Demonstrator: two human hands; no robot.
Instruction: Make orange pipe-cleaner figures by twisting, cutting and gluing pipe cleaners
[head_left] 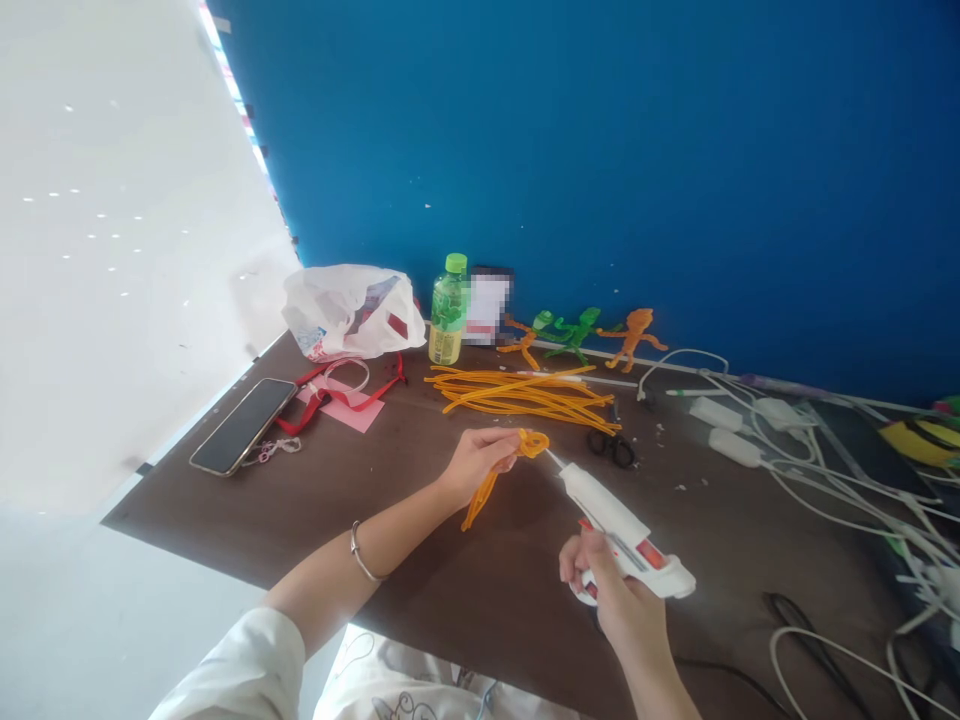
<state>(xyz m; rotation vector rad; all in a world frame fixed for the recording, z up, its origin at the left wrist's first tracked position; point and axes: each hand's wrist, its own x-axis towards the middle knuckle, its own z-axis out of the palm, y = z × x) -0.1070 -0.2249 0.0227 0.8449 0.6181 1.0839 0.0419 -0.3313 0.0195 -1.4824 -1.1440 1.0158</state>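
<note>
My left hand point(484, 460) pinches a bundle of orange pipe cleaners point(480, 502), bent into a loop at the top while the loose ends hang below the fingers. My right hand point(611, 580) is wrapped round the handle of a white glue gun point(611, 515) with red parts. The gun's nozzle points up and left, very close to the loop; whether it touches cannot be made out. Behind the hands lies a pile of straight orange pipe cleaners point(525, 392), with black-handled scissors point(611, 448) at its right end.
Figures of bent pipe cleaners, one green point(581, 335) and one orange point(636, 338), lean at the blue wall. A bottle point(448, 310) and a plastic bag point(352, 310) stand left of them. A phone point(244, 425) lies far left. White cables point(817, 470) tangle across the right side.
</note>
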